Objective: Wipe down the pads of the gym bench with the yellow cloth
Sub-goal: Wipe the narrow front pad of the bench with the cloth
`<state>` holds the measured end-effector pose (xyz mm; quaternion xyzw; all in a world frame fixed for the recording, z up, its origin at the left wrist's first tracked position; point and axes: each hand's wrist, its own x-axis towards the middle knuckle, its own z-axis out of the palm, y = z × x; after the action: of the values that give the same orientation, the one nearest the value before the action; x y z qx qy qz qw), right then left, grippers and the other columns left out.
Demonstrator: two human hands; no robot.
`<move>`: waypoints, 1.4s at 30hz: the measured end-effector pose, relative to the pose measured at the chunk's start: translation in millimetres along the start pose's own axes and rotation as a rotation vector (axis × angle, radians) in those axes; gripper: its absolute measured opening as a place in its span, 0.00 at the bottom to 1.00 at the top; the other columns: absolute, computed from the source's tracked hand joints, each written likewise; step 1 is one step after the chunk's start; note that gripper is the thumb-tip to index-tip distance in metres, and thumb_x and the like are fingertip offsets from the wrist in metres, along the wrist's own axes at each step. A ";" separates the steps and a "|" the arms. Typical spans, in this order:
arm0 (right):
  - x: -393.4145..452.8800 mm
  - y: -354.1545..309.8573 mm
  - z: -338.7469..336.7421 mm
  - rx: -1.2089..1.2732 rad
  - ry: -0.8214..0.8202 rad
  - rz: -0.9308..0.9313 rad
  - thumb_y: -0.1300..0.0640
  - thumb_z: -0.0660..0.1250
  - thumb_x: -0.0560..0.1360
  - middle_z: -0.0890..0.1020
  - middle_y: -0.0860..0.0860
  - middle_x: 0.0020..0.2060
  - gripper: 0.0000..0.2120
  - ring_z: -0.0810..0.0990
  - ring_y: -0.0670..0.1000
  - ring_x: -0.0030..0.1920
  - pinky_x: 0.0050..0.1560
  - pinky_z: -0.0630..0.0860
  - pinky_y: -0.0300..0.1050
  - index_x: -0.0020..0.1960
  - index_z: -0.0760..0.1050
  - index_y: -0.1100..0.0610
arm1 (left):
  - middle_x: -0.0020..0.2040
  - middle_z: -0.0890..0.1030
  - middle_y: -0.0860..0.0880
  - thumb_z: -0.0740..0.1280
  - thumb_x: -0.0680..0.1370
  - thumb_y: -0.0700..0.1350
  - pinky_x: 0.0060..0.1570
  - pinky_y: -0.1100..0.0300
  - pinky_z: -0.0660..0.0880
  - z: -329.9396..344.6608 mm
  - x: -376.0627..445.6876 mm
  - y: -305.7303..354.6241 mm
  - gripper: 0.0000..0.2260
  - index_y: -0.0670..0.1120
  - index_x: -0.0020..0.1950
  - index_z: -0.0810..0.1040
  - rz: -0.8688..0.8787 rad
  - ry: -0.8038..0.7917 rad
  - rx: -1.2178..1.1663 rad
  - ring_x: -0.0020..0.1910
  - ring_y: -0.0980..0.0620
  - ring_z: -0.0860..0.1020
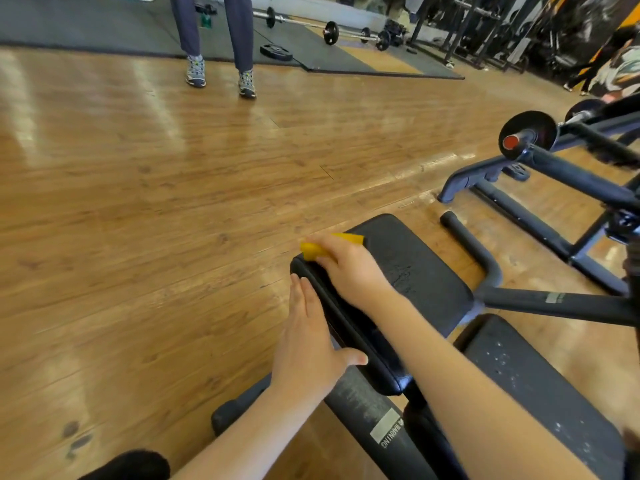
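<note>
Two black padded cushions make up the gym bench: a far black vinyl pad (408, 268) and a near black vinyl pad (530, 386) speckled with pale flecks, set end to end on a black steel bench frame (554, 301) with a white warning label low on its near beam.

One folded yellow cloth (313, 250) lies at the far left corner of the far pad, just where the pad's edge rounds over. The right hand (349, 268) lies on top of it, fingers bent over the cloth and pressing it to the pad; part of the cloth pokes out past the fingertips on both sides. The left hand (308, 337) rests against the left side edge of the same pad, fingers straight and together, thumb spread toward the pad's underside. The two hands are near each other but apart, both on the far pad.

The glossy brown wood-plank floor (156, 202) fills the left and middle. Far off, one person's two legs in dark blue trousers (214, 29) stand in grey trainers beside a dark rubber mat. One long barbell (329, 31) lies on that mat, with one loose black weight plate (276, 52) near it. To the right stands a black steel machine (540, 157) carrying a round black plate with a red end cap.
</note>
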<state>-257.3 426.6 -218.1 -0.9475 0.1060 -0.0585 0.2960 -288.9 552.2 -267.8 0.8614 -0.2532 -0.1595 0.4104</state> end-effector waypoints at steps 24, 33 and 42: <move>-122.6 27.6 -22.2 0.090 -0.033 -0.128 0.71 0.61 0.74 0.65 0.37 0.63 0.22 0.59 0.31 0.66 0.64 0.58 0.24 0.63 0.70 0.51 | 0.72 0.32 0.54 0.77 0.61 0.56 0.70 0.57 0.54 8.2 -0.5 -2.2 0.61 0.46 0.73 0.31 -0.001 0.055 -0.039 0.73 0.56 0.39; -30.3 14.5 -9.5 0.021 -0.025 -0.085 0.68 0.58 0.77 0.69 0.50 0.69 0.20 0.62 0.42 0.68 0.57 0.53 0.16 0.67 0.69 0.55 | 0.72 0.31 0.53 0.76 0.64 0.54 0.69 0.55 0.58 5.9 -2.9 6.0 0.57 0.47 0.73 0.32 -0.026 0.032 -0.038 0.75 0.51 0.45; -41.0 15.3 -15.0 0.054 -0.008 0.033 0.63 0.59 0.77 0.65 0.49 0.71 0.22 0.60 0.46 0.71 0.61 0.54 0.26 0.70 0.63 0.52 | 0.73 0.31 0.52 0.75 0.65 0.54 0.69 0.59 0.53 2.5 -2.2 6.8 0.57 0.46 0.73 0.32 -0.013 0.003 -0.032 0.72 0.57 0.38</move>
<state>-302.2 415.7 -216.6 -0.9375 0.1189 -0.0525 0.3229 -294.0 548.2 -263.8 0.8566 -0.2445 -0.1647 0.4234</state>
